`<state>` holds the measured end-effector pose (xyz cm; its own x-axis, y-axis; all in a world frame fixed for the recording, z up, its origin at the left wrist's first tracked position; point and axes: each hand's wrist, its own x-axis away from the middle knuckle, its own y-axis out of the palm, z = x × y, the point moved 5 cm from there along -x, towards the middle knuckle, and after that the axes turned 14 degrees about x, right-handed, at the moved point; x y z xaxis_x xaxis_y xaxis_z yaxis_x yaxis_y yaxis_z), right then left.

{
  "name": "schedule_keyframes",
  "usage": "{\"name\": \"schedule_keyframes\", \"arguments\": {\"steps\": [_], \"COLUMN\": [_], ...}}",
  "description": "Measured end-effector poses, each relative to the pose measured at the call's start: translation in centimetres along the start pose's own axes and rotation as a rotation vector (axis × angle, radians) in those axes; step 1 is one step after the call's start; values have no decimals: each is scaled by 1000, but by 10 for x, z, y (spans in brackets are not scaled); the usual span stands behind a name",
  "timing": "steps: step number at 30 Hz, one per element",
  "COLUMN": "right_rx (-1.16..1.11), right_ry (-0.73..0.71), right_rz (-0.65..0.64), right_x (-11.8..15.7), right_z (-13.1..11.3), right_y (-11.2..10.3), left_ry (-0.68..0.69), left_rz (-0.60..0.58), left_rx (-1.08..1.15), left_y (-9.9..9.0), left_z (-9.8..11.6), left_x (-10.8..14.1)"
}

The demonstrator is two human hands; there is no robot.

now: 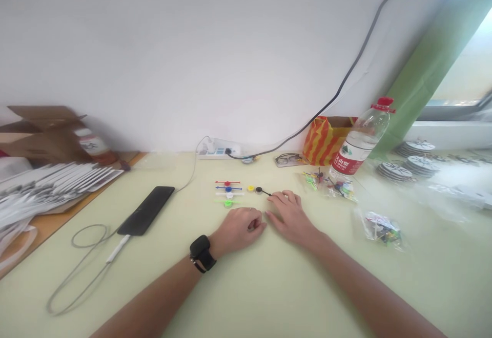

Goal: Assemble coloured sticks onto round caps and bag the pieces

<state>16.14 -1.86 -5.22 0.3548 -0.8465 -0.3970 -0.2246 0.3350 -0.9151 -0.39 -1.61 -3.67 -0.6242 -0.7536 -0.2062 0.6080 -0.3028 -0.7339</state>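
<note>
Four plastic arrow spinners lie stacked in a column on the table: a red one, a blue one, a white one and a green one. Just right of them are a small yellow round piece and a black arrow spinner. My right hand lies palm down with fingers apart, its fingertips at the black spinner's tail. Below the green spinner, my left hand rests curled in a loose fist, with nothing visible in it. A black watch is on the left wrist.
A charging phone lies left, near white packets. Behind are a power strip and glasses. At right stand a striped bag, a water bottle, bagged spinners and stacked discs.
</note>
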Motion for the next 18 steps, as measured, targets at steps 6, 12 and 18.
{"name": "schedule_keyframes", "arguments": {"steps": [6, 12, 18], "right_rx": [22, 32, 31], "right_ry": [11, 12, 2], "right_rz": [11, 23, 18], "right_x": [-1, -2, -2], "right_z": [1, 1, 1], "right_y": [1, 3, 5], "left_ry": [12, 24, 22], "left_rz": [7, 12, 15], "left_rx": [-6, 7, 29], "left_y": [1, 0, 1], "left_z": [0, 1, 0], "left_x": [0, -1, -1]}}
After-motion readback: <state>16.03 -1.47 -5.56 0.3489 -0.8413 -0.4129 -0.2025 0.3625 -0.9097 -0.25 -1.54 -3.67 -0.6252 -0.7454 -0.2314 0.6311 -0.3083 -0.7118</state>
